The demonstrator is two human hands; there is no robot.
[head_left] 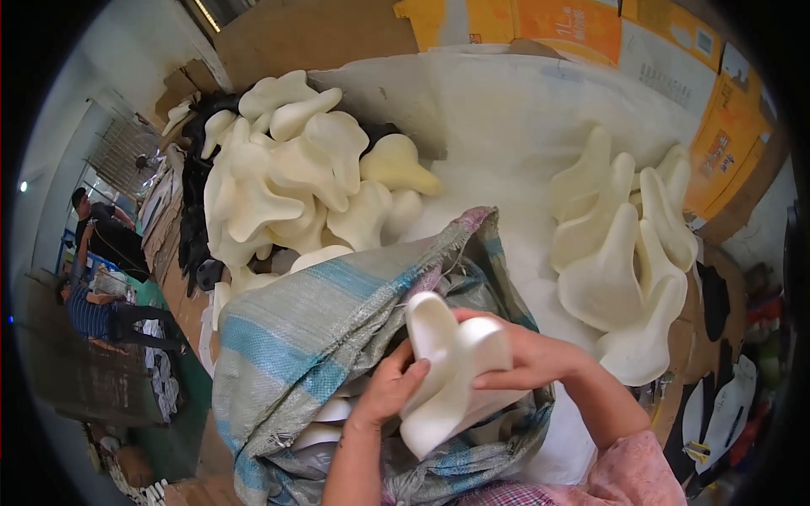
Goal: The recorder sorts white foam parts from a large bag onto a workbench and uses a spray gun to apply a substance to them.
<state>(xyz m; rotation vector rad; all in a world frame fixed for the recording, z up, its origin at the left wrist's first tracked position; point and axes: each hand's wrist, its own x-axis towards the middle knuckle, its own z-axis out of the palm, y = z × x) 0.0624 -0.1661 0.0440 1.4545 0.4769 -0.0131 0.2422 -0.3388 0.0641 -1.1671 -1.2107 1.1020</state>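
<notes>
White saddle-shaped foam pads [439, 409] are held up between my two hands over an opened woven sack [287, 337], grey with blue stripes. My left hand [390, 386] is closed on their left side, thumb on the front. From the right, my right hand [540, 354] grips the other side, its fingers partly hidden behind. At least two pads seem pressed together, though I cannot tell exactly. More white pieces [333, 411] show inside the sack's mouth, below my left hand.
A large heap of cream saddle-shaped pads [270, 181] rises at the back left. Several more pads [624, 253] stand leaning together on the right. Yellow cardboard [565, 29] lines the back edge. Two people [101, 312] are far left.
</notes>
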